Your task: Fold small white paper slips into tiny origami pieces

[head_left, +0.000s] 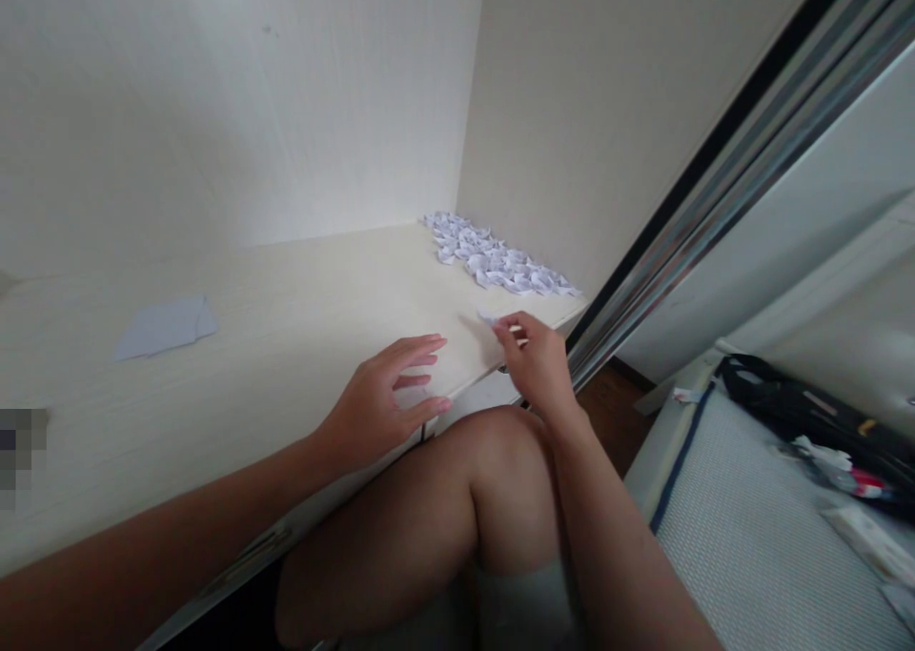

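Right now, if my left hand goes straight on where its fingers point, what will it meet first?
Probably the small paper piece pinched in your right hand, or that hand's fingertips; your left hand points roughly there. Depth is unclear from this single view.

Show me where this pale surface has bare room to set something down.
The widest bare patch lies between the flat sheets and the folded papers, reaching the rear wall. Another lies between the sheets and the left forearm. It is crowded along the side wall, where the folded papers cluster.
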Motion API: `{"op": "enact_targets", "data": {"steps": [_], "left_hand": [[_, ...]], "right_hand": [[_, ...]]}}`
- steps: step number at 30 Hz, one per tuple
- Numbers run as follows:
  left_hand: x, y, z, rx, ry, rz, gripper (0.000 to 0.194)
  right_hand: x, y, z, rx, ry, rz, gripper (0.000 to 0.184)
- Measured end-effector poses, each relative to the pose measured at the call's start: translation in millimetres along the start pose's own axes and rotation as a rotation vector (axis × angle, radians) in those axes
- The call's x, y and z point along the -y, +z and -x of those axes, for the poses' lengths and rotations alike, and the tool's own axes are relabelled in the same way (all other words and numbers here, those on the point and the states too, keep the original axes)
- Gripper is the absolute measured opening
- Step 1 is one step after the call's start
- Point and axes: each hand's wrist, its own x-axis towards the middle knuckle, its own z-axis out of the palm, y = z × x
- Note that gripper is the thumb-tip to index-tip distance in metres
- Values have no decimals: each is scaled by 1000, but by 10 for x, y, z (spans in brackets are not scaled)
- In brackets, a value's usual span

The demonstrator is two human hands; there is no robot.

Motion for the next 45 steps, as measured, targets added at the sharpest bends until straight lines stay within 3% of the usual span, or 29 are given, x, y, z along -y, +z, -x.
{"op": "enact_targets", "data": {"steps": [4,8,17,21,24,29,34,40,43,45], "left_hand": [[11,31,-15,10,74,-54,50],[35,51,-33,-10,121,-53,40],[40,40,-76,16,152,-142,29],[8,39,-76,64,240,-235,21],[-11,70,-49,158,382,-372,17],[-51,220,108,446,750,-664,15],[-158,373,395,436,929,-699,22],[-309,321,501,453,885,-767,45],[-267,290,457,475,911,-767,48],[-183,303,430,490,945,-737,47]], "right_hand": [[-287,-23,-600,-59,70,195,21],[-442,56,-865,-8,101,294,21],[-555,190,-851,-74,107,295,44],[-583,195,-803,-130,93,279,46],[-573,202,-774,-165,59,266,40],[-440,240,-742,-175,-102,233,28],[103,555,-669,81,-452,127,21],[1467,1430,-608,500,-891,41,52],[2127,1898,-681,636,-1007,73,61],[2436,2145,-752,703,-1038,109,62]]}}
